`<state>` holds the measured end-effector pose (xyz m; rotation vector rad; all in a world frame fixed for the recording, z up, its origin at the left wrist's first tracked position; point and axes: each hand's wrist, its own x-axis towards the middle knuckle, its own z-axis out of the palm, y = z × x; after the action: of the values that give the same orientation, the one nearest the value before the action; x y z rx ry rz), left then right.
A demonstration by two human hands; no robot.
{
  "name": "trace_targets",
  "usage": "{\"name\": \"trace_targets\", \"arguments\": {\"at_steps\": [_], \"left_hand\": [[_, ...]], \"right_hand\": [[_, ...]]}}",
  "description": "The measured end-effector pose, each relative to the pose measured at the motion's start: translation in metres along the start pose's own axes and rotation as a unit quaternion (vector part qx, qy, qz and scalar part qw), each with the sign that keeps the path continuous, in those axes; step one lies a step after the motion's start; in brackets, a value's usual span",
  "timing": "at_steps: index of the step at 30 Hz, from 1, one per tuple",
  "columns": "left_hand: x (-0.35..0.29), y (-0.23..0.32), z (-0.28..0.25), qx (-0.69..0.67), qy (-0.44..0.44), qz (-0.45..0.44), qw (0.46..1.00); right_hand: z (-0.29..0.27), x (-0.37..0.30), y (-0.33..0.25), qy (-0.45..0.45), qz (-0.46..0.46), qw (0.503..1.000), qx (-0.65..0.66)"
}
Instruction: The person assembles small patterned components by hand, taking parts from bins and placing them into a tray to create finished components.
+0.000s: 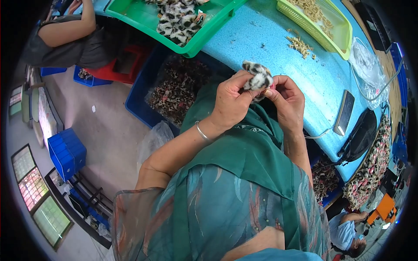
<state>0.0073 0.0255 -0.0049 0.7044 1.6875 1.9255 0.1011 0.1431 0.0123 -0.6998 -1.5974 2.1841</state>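
Observation:
Between my two hands, above the near edge of the table, is a small spotted plush piece [260, 79], white fur with black patches. My left hand [234, 101] pinches it from the left, with a metal bangle on that wrist. From the other side my right hand [288, 103] has thumb and fingers closed on its lower right part, where a bit of pink shows. Whether a smaller part lies between those fingertips is hidden. A green tray [190, 51] of similar plush pieces sits farther off to the left. To the right are loose tan pieces [299, 46] on the blue table [244, 39].
A yellow-green basket [307, 25] holds more tan pieces. Along the right lie a phone [345, 112], clear plastic bags [369, 71] and a black bag [360, 135]. A blue bin [138, 96] of spotted pieces stands below. Another person's arm [67, 31] is at upper left, near a red stool [124, 65].

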Motion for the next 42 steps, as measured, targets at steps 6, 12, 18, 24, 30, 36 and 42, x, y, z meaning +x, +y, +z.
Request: {"name": "trace_targets", "arguments": {"at_steps": [6,12,18,24,30,36,42], "left_hand": [[-0.006,-0.004,-0.005,-0.144,0.001,-0.139,0.980],[-0.009,-0.009,-0.009,0.036,0.010,0.017,0.999],[-0.011,-0.010,-0.006,-0.210,0.014,-0.169,0.963],[-0.011,-0.003,-0.002,-0.270,0.037,-0.189,0.944],[-0.005,-0.010,-0.011,-0.181,-0.020,-0.231,0.956],[-0.007,0.001,-0.001,-0.164,0.024,-0.129,0.978],[-0.006,0.007,-0.003,-0.129,0.026,-0.098,0.987]], "right_hand": [[-0.007,0.004,0.008,-0.055,-0.001,0.994,-0.098],[-0.001,0.001,0.016,-0.032,0.027,0.999,-0.025],[-0.007,0.006,0.013,-0.051,-0.005,0.995,-0.087],[-0.008,0.003,0.008,-0.032,0.017,0.997,-0.065],[0.002,-0.007,-0.002,-0.001,-0.025,0.947,-0.319],[0.003,-0.001,0.000,-0.020,-0.035,0.971,-0.234],[0.009,-0.001,0.001,-0.010,-0.062,0.979,-0.192]]}}
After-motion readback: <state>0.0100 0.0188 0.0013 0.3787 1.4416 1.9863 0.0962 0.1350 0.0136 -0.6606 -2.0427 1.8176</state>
